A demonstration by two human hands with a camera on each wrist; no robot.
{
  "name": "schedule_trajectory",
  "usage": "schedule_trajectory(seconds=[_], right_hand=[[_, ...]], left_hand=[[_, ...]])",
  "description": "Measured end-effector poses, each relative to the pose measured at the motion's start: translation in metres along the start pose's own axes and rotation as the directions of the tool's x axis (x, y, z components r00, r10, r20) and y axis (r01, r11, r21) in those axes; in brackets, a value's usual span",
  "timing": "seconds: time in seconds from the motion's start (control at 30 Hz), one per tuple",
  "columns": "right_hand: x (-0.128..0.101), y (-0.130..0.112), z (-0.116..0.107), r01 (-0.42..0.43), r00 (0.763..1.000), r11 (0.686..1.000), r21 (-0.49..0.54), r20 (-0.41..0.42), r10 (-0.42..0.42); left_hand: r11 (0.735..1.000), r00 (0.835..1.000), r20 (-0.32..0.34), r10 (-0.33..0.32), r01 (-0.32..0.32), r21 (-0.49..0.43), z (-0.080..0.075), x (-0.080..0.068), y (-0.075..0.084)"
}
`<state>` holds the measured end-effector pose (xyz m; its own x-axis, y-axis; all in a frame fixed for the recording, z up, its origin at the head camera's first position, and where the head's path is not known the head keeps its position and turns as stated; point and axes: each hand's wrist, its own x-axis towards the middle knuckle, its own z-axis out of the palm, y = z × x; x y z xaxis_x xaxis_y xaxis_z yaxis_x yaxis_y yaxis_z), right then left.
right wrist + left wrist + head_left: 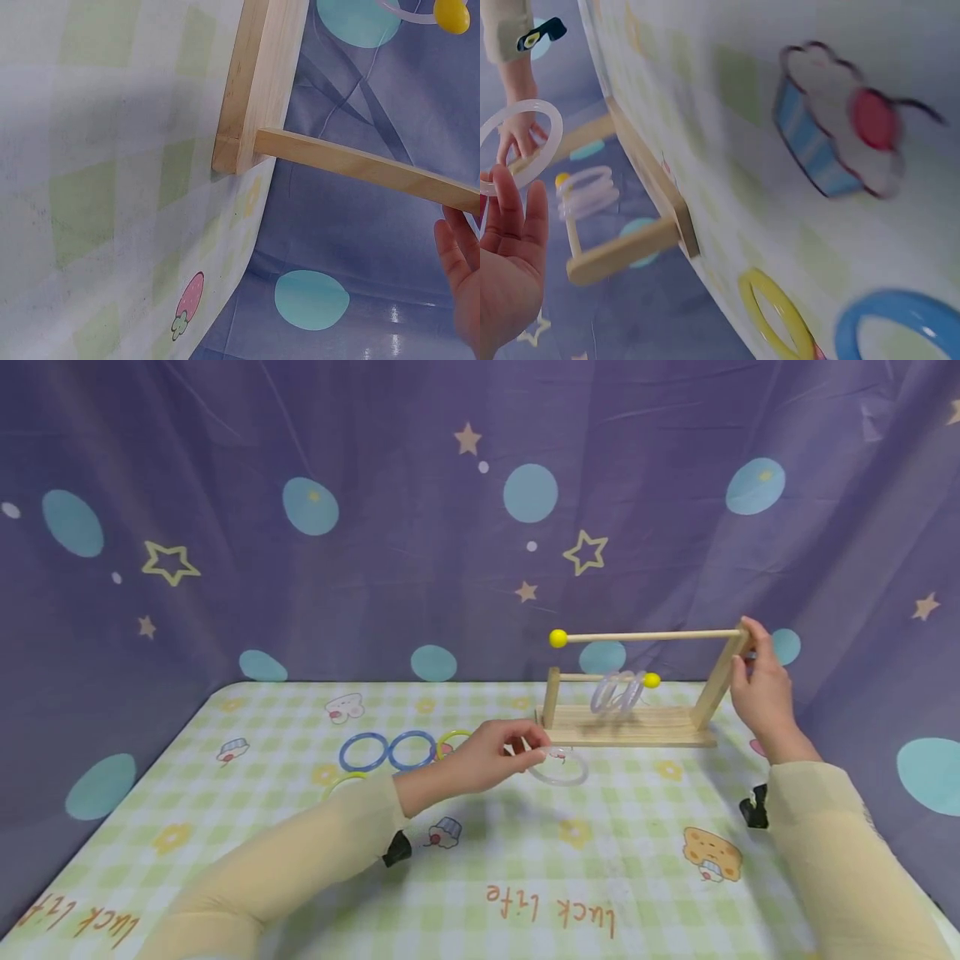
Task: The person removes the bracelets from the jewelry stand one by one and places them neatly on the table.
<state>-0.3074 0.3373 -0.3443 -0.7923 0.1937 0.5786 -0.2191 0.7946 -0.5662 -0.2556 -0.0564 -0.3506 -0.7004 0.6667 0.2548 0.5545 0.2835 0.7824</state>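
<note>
A translucent whitish ring (558, 768) is pinched between the thumb and fingers of my left hand (491, 756), just above the table in front of a wooden stand (622, 727). In the left wrist view the ring (551, 142) stands at the fingertips. My right hand (765, 689) holds the upper part of the stand's tall right post (722, 681); in the right wrist view its fingers (450, 251) are against the post. The stand's long upper rod (652, 635) ends in a yellow ball. Several translucent rings (618, 693) hang on the shorter lower rod.
Left of the stand, two blue rings (363, 752) and yellow rings (453, 735) lie on the checked tablecloth (585, 860), partly behind my left arm. A purple curtain (375, 527) with stars and dots hangs behind the table.
</note>
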Motion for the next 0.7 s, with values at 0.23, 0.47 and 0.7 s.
schedule_trajectory(seconds=[0.23, 0.47, 0.7], right_hand=[[-0.002, 0.002, -0.001, 0.007, 1.000, 1.000, 0.000, -0.019, -0.007], [-0.001, 0.001, -0.001, 0.016, 1.000, 1.000, 0.001, -0.022, -0.016], [0.000, -0.001, 0.000, 0.005, 1.000, 1.000, -0.004, -0.010, -0.005]], left_hand=[[0.997, 0.999, -0.050, -0.014, 0.018, 0.077, -0.021, -0.024, -0.002], [0.989, 0.996, -0.085, 0.009, 0.003, 0.146, -0.037, -0.041, -0.008], [0.975, 0.996, -0.090, -0.008, 0.028, 0.221, -0.046, -0.051, -0.021]])
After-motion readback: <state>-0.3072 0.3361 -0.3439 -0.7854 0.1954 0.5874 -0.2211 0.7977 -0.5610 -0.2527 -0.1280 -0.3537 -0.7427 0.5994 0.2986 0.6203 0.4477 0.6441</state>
